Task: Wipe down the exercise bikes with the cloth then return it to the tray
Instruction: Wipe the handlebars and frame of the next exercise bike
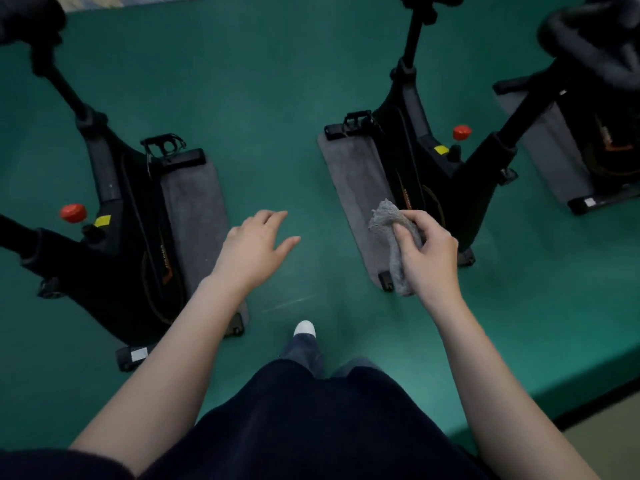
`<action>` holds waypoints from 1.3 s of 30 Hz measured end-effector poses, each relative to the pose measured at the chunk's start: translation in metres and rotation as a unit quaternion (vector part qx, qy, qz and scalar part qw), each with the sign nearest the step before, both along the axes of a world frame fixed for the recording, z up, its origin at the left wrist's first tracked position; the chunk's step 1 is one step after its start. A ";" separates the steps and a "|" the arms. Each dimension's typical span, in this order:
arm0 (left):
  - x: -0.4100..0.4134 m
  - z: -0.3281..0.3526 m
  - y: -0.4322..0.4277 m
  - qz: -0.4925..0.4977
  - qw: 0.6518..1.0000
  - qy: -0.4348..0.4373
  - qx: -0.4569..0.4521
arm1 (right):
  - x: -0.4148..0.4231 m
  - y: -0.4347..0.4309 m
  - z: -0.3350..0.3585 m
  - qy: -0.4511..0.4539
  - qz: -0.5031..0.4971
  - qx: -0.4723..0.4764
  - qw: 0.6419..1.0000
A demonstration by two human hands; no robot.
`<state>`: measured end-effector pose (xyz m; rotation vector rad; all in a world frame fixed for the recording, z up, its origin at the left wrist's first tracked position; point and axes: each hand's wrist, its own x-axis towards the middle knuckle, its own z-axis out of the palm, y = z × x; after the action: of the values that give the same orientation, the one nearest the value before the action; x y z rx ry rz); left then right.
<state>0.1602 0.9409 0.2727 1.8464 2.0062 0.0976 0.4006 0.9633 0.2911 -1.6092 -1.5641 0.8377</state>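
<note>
Grey cloth (382,230) bunched in the right hand (431,261), fingers (412,221) curled tight round it, just right of centre, over the mat (356,174) beside the middle bike (446,188). Left hand (254,249) hovers at centre above the green floor (270,98), its fingers spread and relaxed, holding nothing. Left bike (131,237) at the left edge, third bike (609,140) upper right.

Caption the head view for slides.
Right hand grips a grey cloth over the mat of a bike; left hand open above green floor.
</note>
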 end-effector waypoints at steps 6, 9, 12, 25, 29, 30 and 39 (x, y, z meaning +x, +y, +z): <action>-0.045 0.004 0.022 0.094 0.995 -0.011 -0.030 | -0.027 0.063 0.001 -0.016 0.057 -0.014 0.998; -0.060 0.003 0.034 0.139 0.989 -0.011 -0.049 | -0.036 0.093 -0.001 -0.012 0.090 -0.019 0.996; -0.067 0.002 0.052 0.181 0.982 -0.009 -0.057 | -0.042 0.132 -0.005 -0.010 0.118 -0.024 0.993; -0.027 0.011 0.196 0.306 0.951 -0.004 -0.050 | -0.057 0.337 -0.007 -0.013 0.293 -0.001 0.956; -0.024 0.015 0.224 0.335 0.941 -0.005 -0.048 | -0.065 0.385 -0.008 -0.011 0.314 -0.005 0.949; -0.025 0.016 0.228 0.343 0.938 -0.004 -0.050 | -0.070 0.394 -0.009 -0.009 0.319 -0.007 0.948; -0.073 0.003 0.250 0.442 0.896 -0.027 -0.042 | -0.161 0.448 -0.013 -0.015 0.413 0.005 0.911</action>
<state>0.0869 1.1912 0.2753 0.7371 2.5874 0.3031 0.2395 1.4117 0.2778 -0.9030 -2.2997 1.2210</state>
